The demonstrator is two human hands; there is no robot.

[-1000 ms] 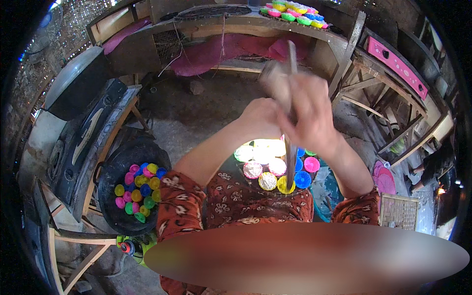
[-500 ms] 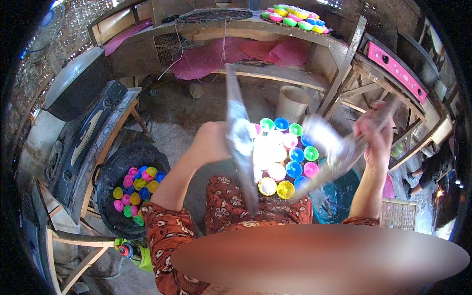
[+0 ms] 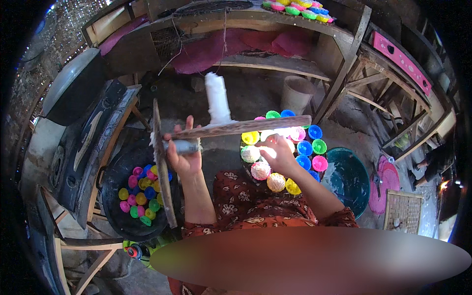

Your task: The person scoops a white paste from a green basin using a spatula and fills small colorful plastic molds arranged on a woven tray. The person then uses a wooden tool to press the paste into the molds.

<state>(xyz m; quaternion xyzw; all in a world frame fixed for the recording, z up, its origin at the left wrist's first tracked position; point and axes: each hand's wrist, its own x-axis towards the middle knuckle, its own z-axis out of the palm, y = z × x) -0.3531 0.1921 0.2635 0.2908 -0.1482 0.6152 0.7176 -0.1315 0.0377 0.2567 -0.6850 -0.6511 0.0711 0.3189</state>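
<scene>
My left hand (image 3: pixel 187 160) is wrapped around the metal tube (image 3: pixel 184 146) of a wooden hand press, whose long board (image 3: pixel 164 172) stands nearly upright. The same hand also keeps hold of one end of a second wooden bar (image 3: pixel 255 126). From that bar a plunger (image 3: pixel 217 98) coated in white dough points away from me. My right hand (image 3: pixel 280 157) is over a group of small coloured cups, fingers bent at a white-filled cup (image 3: pixel 250 154); glare hides what its fingertips grip. White dough fills the near cups, including a yellow one (image 3: pixel 276 182). Blue cups (image 3: pixel 304 147) stand to the right.
A black basin (image 3: pixel 110 196) of coloured cups stands at left, beside a stove (image 3: pixel 81 147) with a lidded pot. A teal basin (image 3: pixel 361 172) lies right of the cups. Beyond is a pale bucket (image 3: pixel 297 93). More filled cups (image 3: pixel 300 10) sit on the far bench.
My right hand has let go of the plunger bar and moved left, down to the cups. My left hand has shifted left and now holds both press parts, with the tube lying sideways.
</scene>
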